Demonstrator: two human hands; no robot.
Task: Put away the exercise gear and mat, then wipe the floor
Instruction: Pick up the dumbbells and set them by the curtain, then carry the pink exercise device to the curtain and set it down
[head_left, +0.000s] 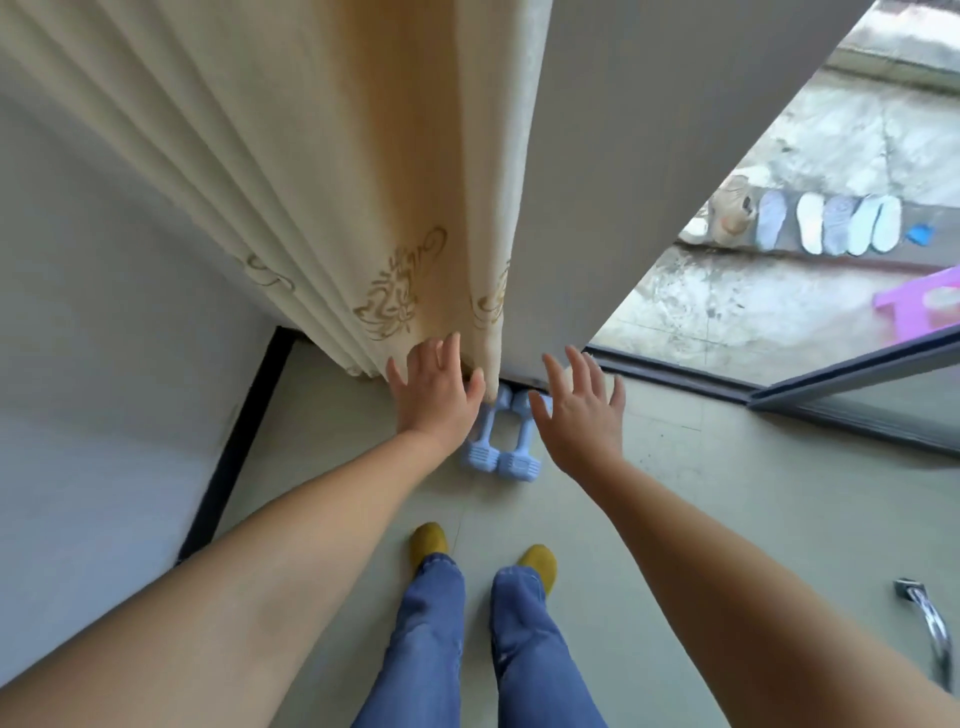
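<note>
The left hand (434, 395) covers part of the left dumbbell (480, 441) — both far ends slip under the curtain (322, 197); the metal handle (930, 629) at lower right is cut off.

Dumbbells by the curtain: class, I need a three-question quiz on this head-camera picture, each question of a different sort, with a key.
1. True or false: the left hand grips a dumbbell.
2. Where do the two dumbbells lie? A) on the purple stool B) side by side on the floor at the curtain's foot C) outside beside the shoes
3. Fill in: the right hand is spread ____ above the dumbbells.

Key
1. False: its fingers are spread and hold nothing.
2. B: they lie parallel on the floor, far ends under the hem of the curtain.
3. open
</note>
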